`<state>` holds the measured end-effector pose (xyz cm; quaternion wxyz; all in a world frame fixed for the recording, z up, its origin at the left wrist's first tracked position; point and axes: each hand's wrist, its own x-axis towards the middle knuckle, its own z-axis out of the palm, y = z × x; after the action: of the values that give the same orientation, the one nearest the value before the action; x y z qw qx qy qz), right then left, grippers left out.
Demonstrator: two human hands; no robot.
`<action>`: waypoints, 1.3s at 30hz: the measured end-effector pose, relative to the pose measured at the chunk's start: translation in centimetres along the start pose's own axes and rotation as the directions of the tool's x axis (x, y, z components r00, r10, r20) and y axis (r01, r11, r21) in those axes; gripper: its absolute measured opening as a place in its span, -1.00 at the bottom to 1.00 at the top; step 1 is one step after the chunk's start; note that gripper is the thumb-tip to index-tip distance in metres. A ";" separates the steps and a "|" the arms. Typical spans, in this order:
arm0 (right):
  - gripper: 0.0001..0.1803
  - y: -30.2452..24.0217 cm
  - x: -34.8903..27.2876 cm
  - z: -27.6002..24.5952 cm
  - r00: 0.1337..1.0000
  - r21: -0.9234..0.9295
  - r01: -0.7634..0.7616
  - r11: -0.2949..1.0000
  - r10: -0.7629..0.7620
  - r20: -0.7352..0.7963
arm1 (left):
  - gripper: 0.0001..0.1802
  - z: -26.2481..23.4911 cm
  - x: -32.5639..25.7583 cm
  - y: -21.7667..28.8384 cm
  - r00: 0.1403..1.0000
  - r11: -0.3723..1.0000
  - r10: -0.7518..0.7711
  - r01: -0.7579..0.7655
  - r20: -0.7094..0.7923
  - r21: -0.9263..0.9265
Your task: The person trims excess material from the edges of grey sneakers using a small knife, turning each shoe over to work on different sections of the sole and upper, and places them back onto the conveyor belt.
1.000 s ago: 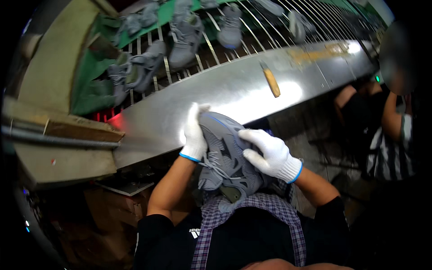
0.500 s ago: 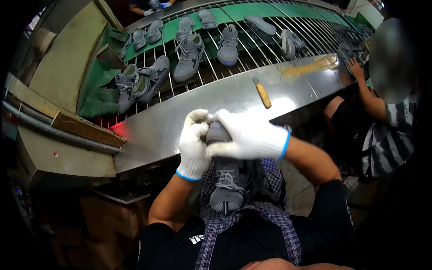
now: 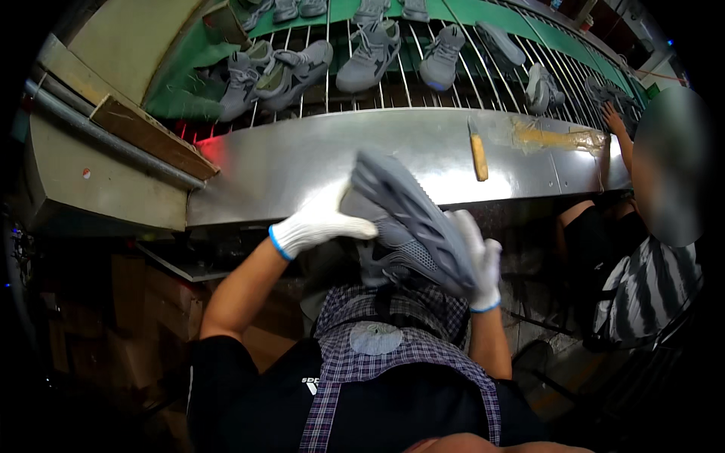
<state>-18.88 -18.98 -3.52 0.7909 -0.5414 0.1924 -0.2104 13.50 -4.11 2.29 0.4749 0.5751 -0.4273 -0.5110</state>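
Observation:
A grey sneaker [image 3: 411, 226] is held between my white-gloved hands, tilted on its side with its chunky sole facing up and to the right. My left hand [image 3: 325, 219] grips the toe end, thumb across the upper and fingers partly hidden behind the shoe. At the other end, my right hand [image 3: 479, 260] is closed around the sole and heel; motion blurs its fingers. Beyond the shoe, a knife [image 3: 479, 155] with a wooden handle lies on the metal ledge [image 3: 302, 151].
Several grey sneakers, such as one pale pair member [image 3: 370, 57], stand on the rod conveyor [image 3: 411, 94] beyond the ledge. A wooden board [image 3: 155, 140] and a pipe are at the left. A co-worker's hand [image 3: 613, 118] touches shoes at the far right.
The sneaker has been raised from my lap and turned so its sole shows. My right hand has shifted from the toe to the heel end. My view has moved, too.

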 end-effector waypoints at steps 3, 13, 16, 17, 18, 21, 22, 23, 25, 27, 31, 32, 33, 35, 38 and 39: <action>0.32 5.7 -0.7 1.4 0.984 -0.082 -0.116 0.990 0.104 -0.142 | 0.23 2.4 2.9 3.2 0.964 0.803 -0.119 -0.048 0.238 0.594; -0.08 -10.5 4.5 4.9 0.982 -0.981 0.136 0.140 0.110 0.152 | 0.02 10.8 4.9 4.8 0.896 0.588 -0.134 -0.272 0.424 0.761; -0.12 -7.8 1.1 -1.3 0.998 -0.963 0.031 0.267 0.047 0.045 | 0.16 8.1 2.9 2.4 0.939 0.651 -0.144 -0.147 0.311 0.745; -0.26 -5.7 -0.3 -3.3 0.988 -0.823 -0.151 0.548 0.122 -0.100 | 0.17 6.9 2.3 1.2 0.949 0.705 -0.141 -0.103 0.281 0.701; -0.36 -2.1 -2.1 -5.7 0.986 -0.645 -0.146 0.750 0.061 -0.153 | 0.18 5.7 1.8 -0.3 0.960 0.756 -0.132 -0.063 0.246 0.652; -0.45 8.3 -5.7 -4.6 0.959 -0.246 -0.178 0.953 0.113 -0.259 | 0.09 3.0 0.3 -5.7 0.979 0.936 -0.167 0.120 0.118 0.331; -0.47 9.4 -5.7 -3.2 0.954 -0.076 -0.104 0.992 0.077 -0.291 | -0.18 2.8 0.2 -6.3 0.989 0.937 -0.124 0.091 0.078 0.336; -0.53 9.3 -5.9 -3.4 0.962 -0.060 -0.038 0.998 0.020 -0.272 | -0.34 2.8 0.3 -7.1 0.989 0.964 -0.147 0.136 0.035 0.227; -0.61 4.8 -6.1 -2.9 0.990 -0.069 0.013 0.998 -0.023 -0.137 | -0.56 3.2 0.7 -7.9 0.996 0.988 -0.087 0.087 -0.003 0.127; -0.62 -0.3 -5.0 -2.8 0.981 -0.185 0.056 0.981 -0.019 0.195 | -0.68 4.3 1.9 -8.1 0.995 0.980 0.096 -0.101 0.038 0.169; -0.39 -3.0 -3.5 0.7 0.977 -0.483 -0.074 0.872 0.162 0.142 | -0.70 9.8 5.2 -4.5 0.933 0.915 0.349 -0.317 -0.094 0.250; -0.31 -3.5 -3.2 0.8 0.977 -0.562 -0.051 0.825 0.158 0.143 | -0.62 10.0 4.8 -4.1 0.966 0.913 0.249 -0.213 -0.062 0.348; -0.15 -3.6 -3.9 0.7 0.981 -0.604 -0.107 0.790 0.182 0.065 | -0.53 10.6 4.0 -4.0 0.903 0.762 0.430 -0.359 -0.007 0.539; -0.06 -2.1 -5.4 0.1 0.987 -0.508 -0.135 0.851 0.158 0.002 | -0.39 12.5 0.5 -4.1 0.797 0.639 0.604 -0.503 0.026 0.582; 0.00 1.0 -6.0 -0.6 0.994 -0.482 -0.104 0.870 0.105 -0.026 | -0.16 15.8 -5.0 -4.4 0.892 0.843 0.440 -0.372 -0.103 0.388; 0.00 1.4 -5.9 -0.8 0.990 -0.455 -0.138 0.880 0.131 -0.047 | -0.12 16.4 -5.2 -5.1 0.966 0.931 0.229 -0.182 -0.119 0.317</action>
<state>-24.04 -15.96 -4.67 0.6526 -0.6961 0.2793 -0.1076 -3.37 0.12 -2.16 0.4632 0.6309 -0.5208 -0.3408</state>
